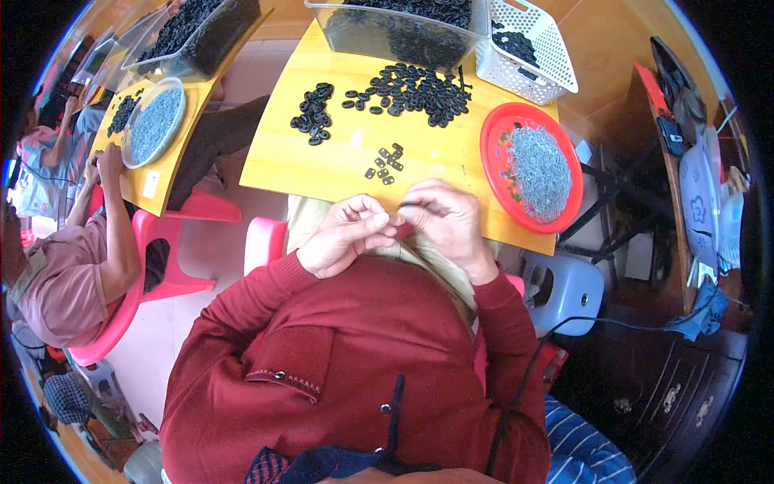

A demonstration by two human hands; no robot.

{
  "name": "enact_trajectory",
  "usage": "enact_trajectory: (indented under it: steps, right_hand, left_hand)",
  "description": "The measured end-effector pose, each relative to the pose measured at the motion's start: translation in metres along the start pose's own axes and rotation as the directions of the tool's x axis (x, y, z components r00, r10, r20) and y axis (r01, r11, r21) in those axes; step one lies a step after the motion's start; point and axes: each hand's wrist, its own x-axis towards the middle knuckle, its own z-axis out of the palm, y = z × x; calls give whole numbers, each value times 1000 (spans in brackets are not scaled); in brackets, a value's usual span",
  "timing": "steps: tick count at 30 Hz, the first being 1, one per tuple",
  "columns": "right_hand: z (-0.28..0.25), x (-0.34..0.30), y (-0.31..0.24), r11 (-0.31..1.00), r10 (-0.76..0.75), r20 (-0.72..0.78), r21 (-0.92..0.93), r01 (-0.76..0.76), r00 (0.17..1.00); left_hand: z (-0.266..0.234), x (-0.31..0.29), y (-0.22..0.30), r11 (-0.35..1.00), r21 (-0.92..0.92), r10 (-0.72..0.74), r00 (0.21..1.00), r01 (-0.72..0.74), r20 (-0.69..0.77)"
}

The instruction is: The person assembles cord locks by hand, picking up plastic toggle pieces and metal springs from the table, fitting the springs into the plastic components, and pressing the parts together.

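Note:
My left hand [348, 234] and my right hand [445, 219] meet in front of my belly, just off the near edge of the yellow table [278, 153]. Thumbs and fingertips of both are pinched together; whatever sits between them is too small and covered to make out. Just beyond the fingers lies a small group of black oval pieces with two holes [384, 164]. Farther back are a larger spread of the same black pieces [415, 93] and a narrower pile [313, 113]. To the right, a red round tray [493, 153] holds a heap of thin silvery metal pieces [540, 173].
A see-through bin [387, 40] of black pieces and a white perforated basket [556, 60] stand at the back. At left, another person [72, 274] works at a second table [181, 153] with a bowl of silvery pieces [157, 121]. A blue-grey stool [572, 294] is at lower right.

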Motion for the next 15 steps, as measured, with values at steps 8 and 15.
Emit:
enact_trajectory:
  steps: [8, 15]
  right_hand:
    - [-107, 93, -47, 766, -540, -552, -636, 98, 636]
    - [-204, 153, -23, 429, -444, -472, -858, -282, 762]
  left_hand:
    - [-3, -2, -3, 999, 52, -9, 996, 13, -89]
    - [-4, 1, -4, 1000, -11, -10, 995, 9, -98]
